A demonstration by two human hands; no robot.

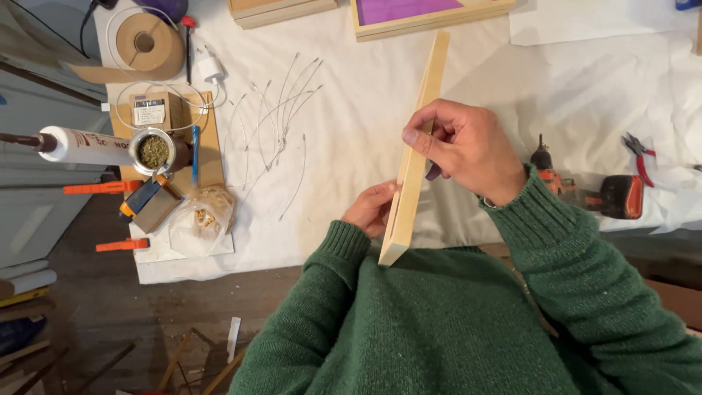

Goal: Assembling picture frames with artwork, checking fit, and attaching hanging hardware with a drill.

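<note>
Holding the wooden frame [415, 146] on edge over the worktop [351, 132], my left hand [371, 208] cups its lower end and my right hand [468, 146] pinches the rim; it seems light, stiff, best gripped along the edges.

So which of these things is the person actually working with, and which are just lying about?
In hand:
wooden frame, held on edge
left hand, against its lower part
right hand, gripping its edge

Lying about:
wire pieces
tape roll
caulk tube
cordless drill
red pliers
purple panel
</note>
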